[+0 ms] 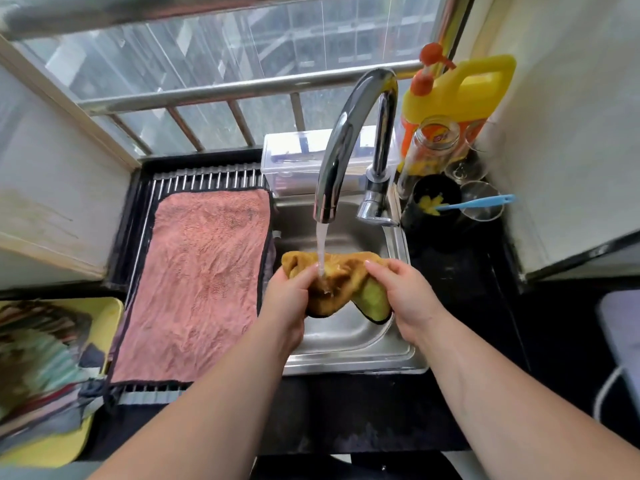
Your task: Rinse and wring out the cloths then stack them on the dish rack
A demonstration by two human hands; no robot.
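Blurred cloth pile [41, 368]; yellow tray [114, 313] partly off-frame

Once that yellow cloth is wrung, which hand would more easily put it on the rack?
Probably the left hand. Both hands grip the yellow cloth over the sink, but the dish rack, with a pink cloth on it, lies left of the sink; the right hand would need to reach across.

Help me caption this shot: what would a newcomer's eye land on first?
The left hand and right hand grip a yellow cloth under the running faucet, over the steel sink at centre. Left of it, a large pink cloth lies spread over the dish rack. A yellow jug stands upper right.
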